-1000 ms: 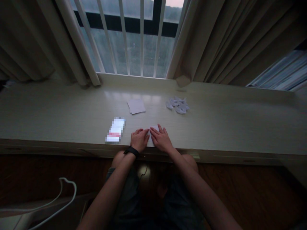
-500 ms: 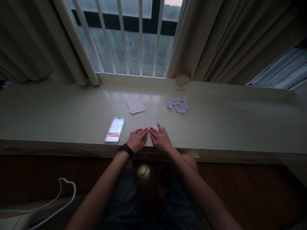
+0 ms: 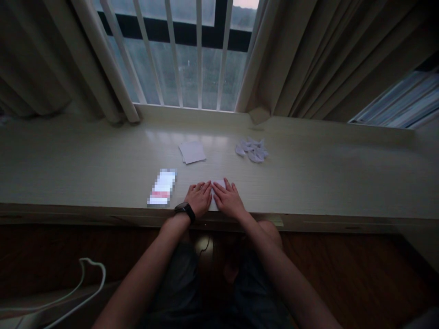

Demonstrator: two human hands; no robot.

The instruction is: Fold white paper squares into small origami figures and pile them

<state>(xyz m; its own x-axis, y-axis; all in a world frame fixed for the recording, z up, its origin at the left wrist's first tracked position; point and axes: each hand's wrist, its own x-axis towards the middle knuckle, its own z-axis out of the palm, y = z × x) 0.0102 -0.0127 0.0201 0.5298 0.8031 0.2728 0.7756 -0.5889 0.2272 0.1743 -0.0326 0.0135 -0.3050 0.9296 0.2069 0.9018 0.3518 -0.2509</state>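
A small sheet of white paper [image 3: 219, 183] lies near the front edge of the desk, mostly covered by my hands. My right hand [image 3: 229, 197] lies flat on it with the fingers stretched forward. Close beside it, my left hand [image 3: 200, 197] rests palm down at the paper's left side, fingers extended; its wrist wears a black watch [image 3: 185, 210]. The fingertips of both hands nearly meet. A short stack of white square papers [image 3: 192, 152] lies farther back, slightly left of my hands. To the right of the stack sits a pile of folded white paper pieces [image 3: 253, 150].
A phone with a lit, blurred screen [image 3: 163, 187] lies left of my hands on the pale desk [image 3: 325, 173]. Behind the desk are a barred window [image 3: 185, 68] and grey-brown curtains [image 3: 291, 59]. A white cable [image 3: 103, 274] loops at lower left.
My left hand has turned a little, its wrist shifting right and its fingers drawing back slightly from the paper. The right hand stays on the paper. The whole view has shifted slightly.
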